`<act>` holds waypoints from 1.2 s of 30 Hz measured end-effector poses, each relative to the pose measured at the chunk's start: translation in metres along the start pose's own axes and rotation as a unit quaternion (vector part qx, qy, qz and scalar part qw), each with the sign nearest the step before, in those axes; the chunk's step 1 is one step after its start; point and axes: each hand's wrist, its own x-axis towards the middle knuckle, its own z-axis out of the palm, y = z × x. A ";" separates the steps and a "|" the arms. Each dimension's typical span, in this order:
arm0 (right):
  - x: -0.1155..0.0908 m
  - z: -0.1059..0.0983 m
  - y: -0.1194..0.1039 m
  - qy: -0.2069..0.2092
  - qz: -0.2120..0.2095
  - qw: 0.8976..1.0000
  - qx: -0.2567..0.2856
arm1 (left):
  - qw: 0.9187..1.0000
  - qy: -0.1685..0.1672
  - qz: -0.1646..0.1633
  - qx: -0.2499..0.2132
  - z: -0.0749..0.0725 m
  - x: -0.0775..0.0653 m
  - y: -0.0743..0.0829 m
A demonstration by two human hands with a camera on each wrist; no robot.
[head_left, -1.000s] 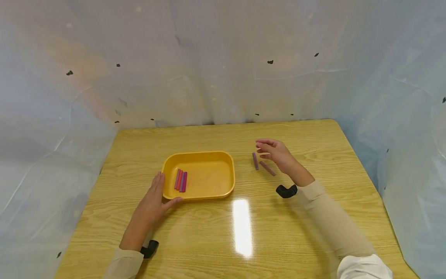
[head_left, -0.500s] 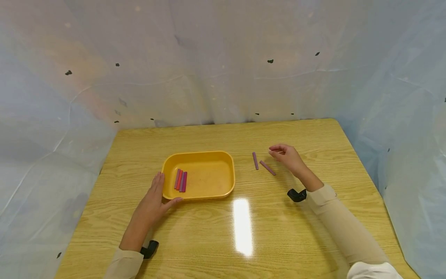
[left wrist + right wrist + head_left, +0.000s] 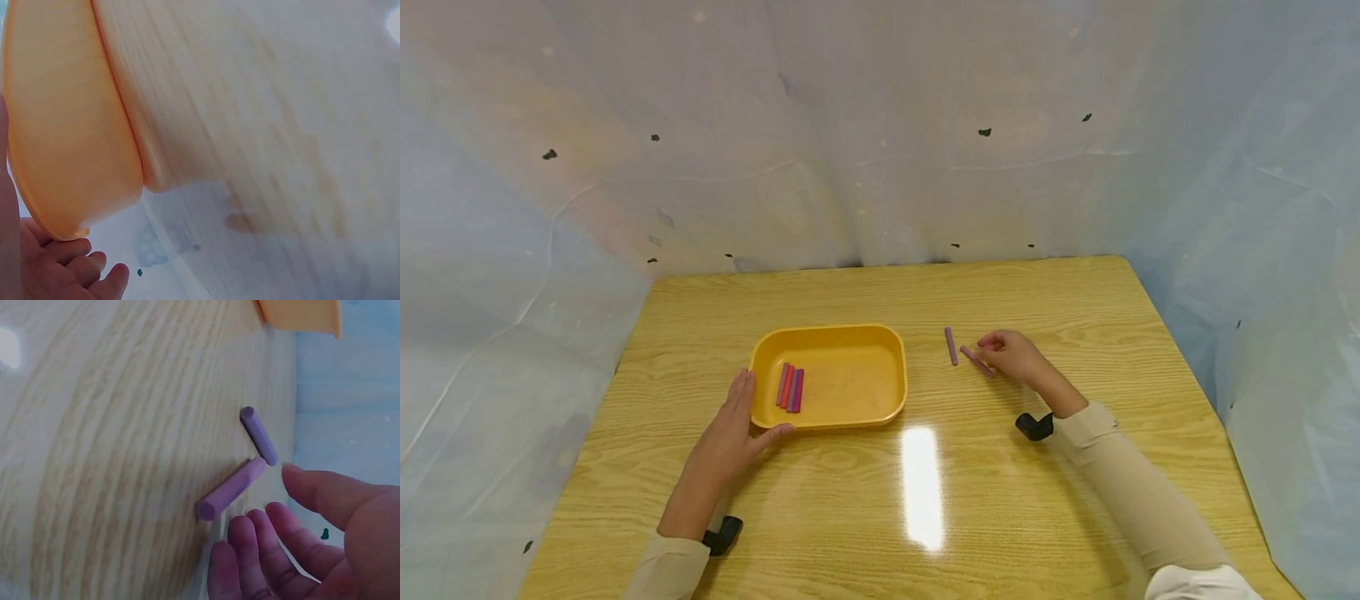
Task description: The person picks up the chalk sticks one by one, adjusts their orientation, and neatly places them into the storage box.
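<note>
While the left hand [image 3: 724, 440] rests its extended fingers along the left end of the yellow, round-cornered tray [image 3: 850, 375], its thumb lies at the near edge, open around the corner rather than clenched, probably to keep the tray from sliding on the wood-grain table [image 3: 820, 517]. Inside, a mauve, a red-orange, a purple and a magenta chalk-like stick [image 3: 798, 391] lie side by side near that same end, a placement that seems to leave the rest of the tray's floor available. Well to the tray's right, two more slim sticks lie on the tabletop: a violet cylindrical stick [image 3: 259, 436] and, nearer the person, a pinkish-mauve cylindrical stick [image 3: 231, 489], slanted so that its far end comes close to the first. The right hand [image 3: 1017, 360] is at the pinkish-mauve one, thumb and fingers parted and, judging by the right wrist view, gripping nothing; whether a fingertip touches it I cannot tell. That spread looks suited to a pinch across something so thin.
</note>
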 end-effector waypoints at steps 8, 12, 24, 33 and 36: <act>-0.001 0.006 -0.001 0.000 -0.003 1.000 -0.024 | 1.000 0.002 0.001 0.003 0.000 -0.001 0.000; 0.001 0.009 0.000 0.003 -0.004 0.999 -0.034 | 1.000 -0.001 -0.001 0.001 0.001 0.000 0.000; 0.007 0.016 -0.003 0.025 0.007 0.998 -0.064 | 1.000 -0.001 0.002 -0.001 0.002 0.002 -0.002; 0.007 0.016 -0.006 0.026 0.005 0.996 -0.080 | 1.000 -0.002 0.001 -0.001 0.002 0.003 -0.003; 0.007 0.016 -0.006 0.026 0.005 0.996 -0.086 | 1.000 -0.002 0.002 0.000 0.002 0.002 -0.003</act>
